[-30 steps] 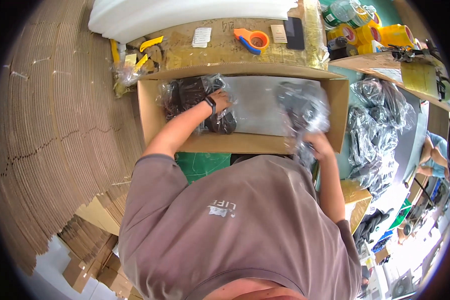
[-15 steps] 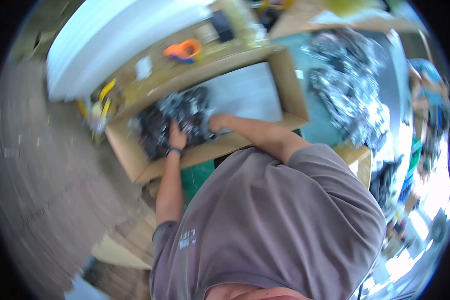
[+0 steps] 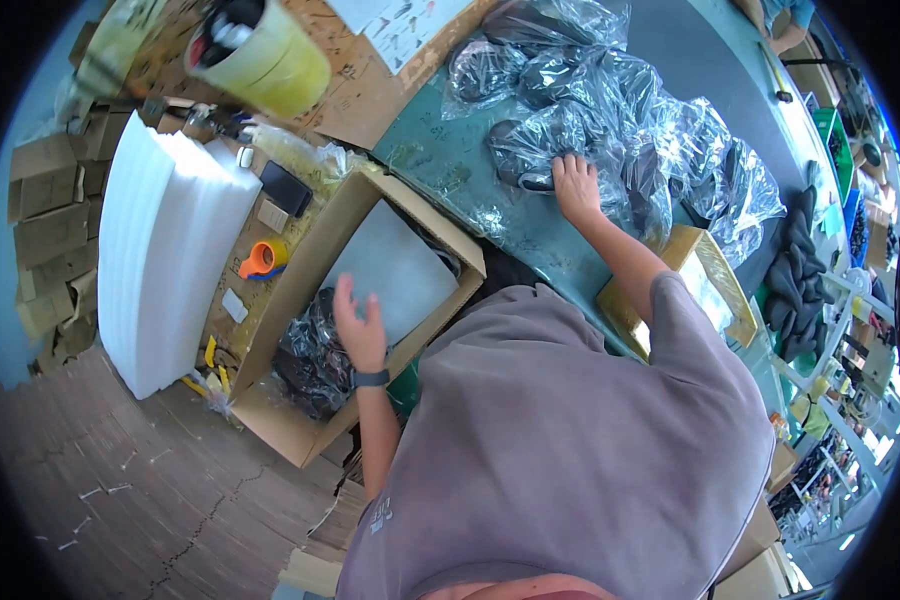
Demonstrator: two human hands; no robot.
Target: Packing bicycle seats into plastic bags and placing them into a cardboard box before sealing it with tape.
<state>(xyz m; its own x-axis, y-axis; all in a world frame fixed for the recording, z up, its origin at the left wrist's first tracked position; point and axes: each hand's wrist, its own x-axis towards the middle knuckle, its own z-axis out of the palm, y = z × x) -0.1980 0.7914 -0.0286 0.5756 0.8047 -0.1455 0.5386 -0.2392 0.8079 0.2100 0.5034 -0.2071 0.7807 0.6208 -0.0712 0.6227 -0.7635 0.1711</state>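
My left hand (image 3: 361, 328) is raised over the long cardboard box (image 3: 262, 398), its fingers spread and nothing in them. Below it in the near-left end of the box lie clear plastic bags with dark contents (image 3: 315, 372). A flat whitish sheet (image 3: 395, 265) covers the other end. My right arm reaches out to the green table, where my right hand (image 3: 576, 188) lies with outstretched fingers on the edge of a clear plastic bag with a dark item (image 3: 530, 150). That bag belongs to a wide pile of similar shiny bags (image 3: 625, 105); what exactly is inside is hard to make out.
Left of the box stand white foam sheets (image 3: 170, 260), an orange tape dispenser (image 3: 263, 259) and a dark phone-like slab (image 3: 285, 188). A yellowish bin (image 3: 270, 65) is at the upper left. An open carton (image 3: 685, 265) sits beside my right arm. Flattened cardboard (image 3: 150, 480) fills the lower left.
My right hand has left the box and moved right onto the bag pile. My left hand has lifted off the bags in the box. The view has turned toward the table.
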